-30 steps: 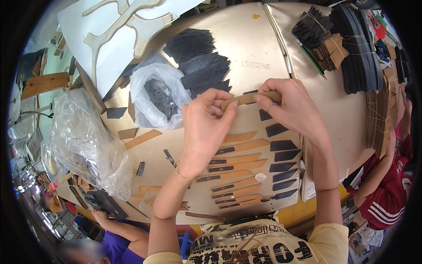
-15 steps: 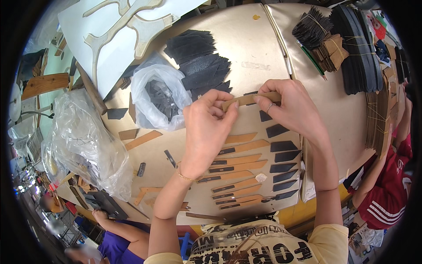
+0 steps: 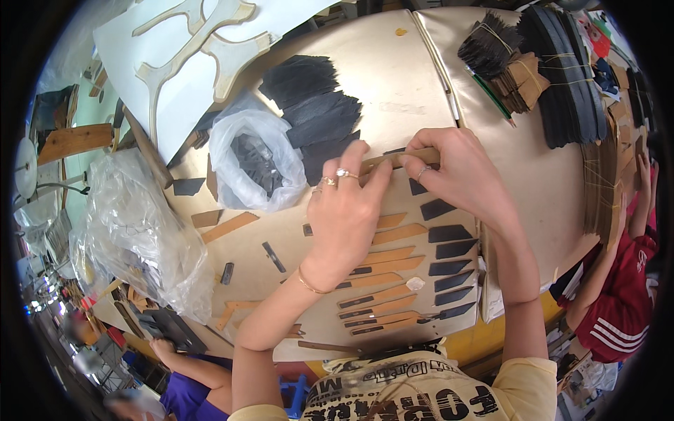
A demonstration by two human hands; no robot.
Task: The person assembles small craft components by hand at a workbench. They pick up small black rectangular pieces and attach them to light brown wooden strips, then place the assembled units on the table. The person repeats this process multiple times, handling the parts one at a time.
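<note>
A narrow brown leather strip (image 3: 393, 161) is held between my two hands above the table. My right hand (image 3: 453, 165) pinches it near its right end, thumb in front. My left hand (image 3: 347, 207) is at the left end, its thumb on the strip and its index finger raised apart behind; the other fingers are partly hidden. Below the hands lies a column of tan leather strips (image 3: 393, 250) bearing small dark pieces. Black leather pieces (image 3: 453, 250) with slanted ends line up on their right, and a dark piece is partly hidden behind the held strip.
Black leather pieces (image 3: 319, 116) are piled beyond my hands, beside an open plastic bag (image 3: 225, 151) of dark scraps. Bundled strips (image 3: 572, 91) and a green pencil (image 3: 497, 102) lie right. Crumpled clear plastic (image 3: 140, 231) is left. Co-workers' arms (image 3: 597, 284) show at both sides.
My left hand has turned so its back and rings show, and its index finger has lifted from its pinch. My right hand keeps the strip, shifted slightly left. The view has moved a little.
</note>
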